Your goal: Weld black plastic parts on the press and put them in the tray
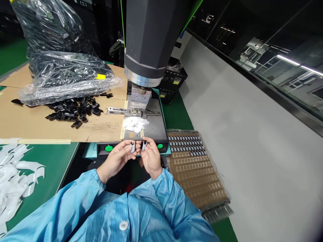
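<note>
The press (148, 40) stands over its plate (155, 129), with a tray (199, 174) to the right. Just before the plate, the left hand (114, 161) pinches a white piece (132, 146) and the right hand (151, 158) pinches a second piece (144, 145). A light fingertip grip at the edges seems best, keeping them apart.

Dark cylindrical press head (148, 37) with silver collar hangs over grey base plate (156, 130), two round green buttons (109, 148) on the front edge below it, black crate (174, 79) just behind. Left: flat cardboard sheet (30, 124) on green table (57, 161), loose pile of small black clips (73, 112) on it, clear plastic bags (65, 77) of more black parts beside and above the pile, white scraps (12, 181) at near-left edge. Right of the plate: clear tray (194, 171) with rows of small dark parts at its far end, nearer rows look empty.
</note>
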Demonstrator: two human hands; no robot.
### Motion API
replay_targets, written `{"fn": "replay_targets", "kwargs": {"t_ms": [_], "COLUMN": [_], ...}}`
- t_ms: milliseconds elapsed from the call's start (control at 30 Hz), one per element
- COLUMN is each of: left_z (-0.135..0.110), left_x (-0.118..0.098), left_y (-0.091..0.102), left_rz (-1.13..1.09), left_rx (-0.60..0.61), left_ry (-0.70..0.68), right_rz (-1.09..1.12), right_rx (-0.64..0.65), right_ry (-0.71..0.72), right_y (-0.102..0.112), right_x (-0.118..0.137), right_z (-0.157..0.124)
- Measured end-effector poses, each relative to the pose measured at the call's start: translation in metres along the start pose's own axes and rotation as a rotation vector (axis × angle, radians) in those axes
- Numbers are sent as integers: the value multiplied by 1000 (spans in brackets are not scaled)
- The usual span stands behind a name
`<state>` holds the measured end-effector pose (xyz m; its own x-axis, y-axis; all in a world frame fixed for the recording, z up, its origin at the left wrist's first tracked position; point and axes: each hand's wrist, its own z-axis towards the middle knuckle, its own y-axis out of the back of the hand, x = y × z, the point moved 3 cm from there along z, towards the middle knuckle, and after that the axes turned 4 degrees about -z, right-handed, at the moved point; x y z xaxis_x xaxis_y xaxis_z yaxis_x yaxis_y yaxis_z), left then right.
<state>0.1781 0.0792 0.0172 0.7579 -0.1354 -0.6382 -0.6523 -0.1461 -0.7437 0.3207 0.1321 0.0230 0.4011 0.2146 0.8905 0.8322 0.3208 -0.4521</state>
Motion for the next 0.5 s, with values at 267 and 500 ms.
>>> {"fn": "replay_targets", "kwargs": {"t_ms": [267, 500], "left_z": [-3, -4], "left_x": [-4, -5], "left_y": [-7, -9], "left_rz": [-119, -181], "left_rx": [64, 101], "left_ry": [55, 88], "right_rz": [111, 86], "right_rx": [31, 53], "right_ry": [-29, -24], "right_y": [-5, -8], "right_x": [4, 6], "right_z": [-3, -4]}}
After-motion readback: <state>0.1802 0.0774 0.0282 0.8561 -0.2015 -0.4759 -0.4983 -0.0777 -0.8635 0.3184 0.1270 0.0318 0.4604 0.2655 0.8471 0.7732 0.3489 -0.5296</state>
